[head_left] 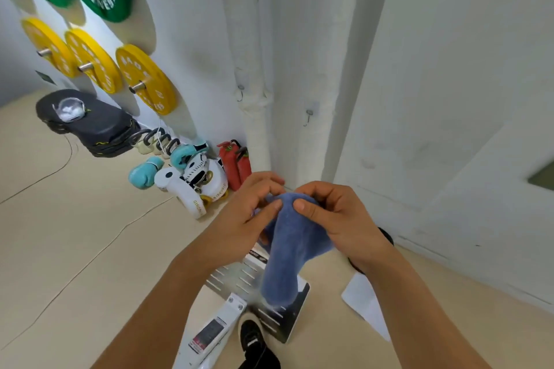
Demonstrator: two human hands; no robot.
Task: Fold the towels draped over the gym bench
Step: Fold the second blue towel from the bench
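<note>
A blue towel hangs bunched in the air in front of me, its lower end dangling above a metal footplate. My left hand pinches the towel's top edge from the left, thumb and fingers curled on the cloth. My right hand grips the same top edge from the right, thumb pressed on the fabric. The two hands are close together at the top of the towel. No bench top shows in view.
Below the towel lies a slotted metal plate of white gym equipment, with my black shoe beside it. Boxing gloves, red extinguishers and a black pad lie along the wall. Yellow weight plates hang above. White paper lies at right.
</note>
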